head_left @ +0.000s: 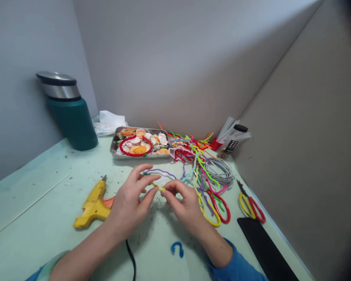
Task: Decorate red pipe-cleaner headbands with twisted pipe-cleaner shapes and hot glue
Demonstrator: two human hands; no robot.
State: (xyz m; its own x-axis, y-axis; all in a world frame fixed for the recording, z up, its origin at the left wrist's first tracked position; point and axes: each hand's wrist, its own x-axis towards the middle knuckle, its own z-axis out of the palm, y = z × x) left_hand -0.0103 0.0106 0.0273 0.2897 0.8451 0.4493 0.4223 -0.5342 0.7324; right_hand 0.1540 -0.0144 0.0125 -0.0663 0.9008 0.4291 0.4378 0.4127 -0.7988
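Note:
Between my two hands, above the middle of the table, is a short yellow piece (160, 189), perhaps pipe cleaner. My left hand (134, 197) pinches its left end between thumb and a finger, with the other fingers curved above. On the right end, the thumb and fingertips of my right hand (183, 201) are pressed together. A purple pipe cleaner (160, 170) lies just behind the fingers. Nearer to me, a curled blue piece (177, 249) rests on the table. The yellow glue gun (93, 205) lies left of my left hand.
Behind stands a metal tray (128, 157) of shells with a red ring on top. Colourful pipe cleaners (193, 150), coiled grey wire (219, 171) and two pairs of scissors (251, 207) lie to the right. A green bottle (73, 121) stands back left, a black case (265, 248) front right.

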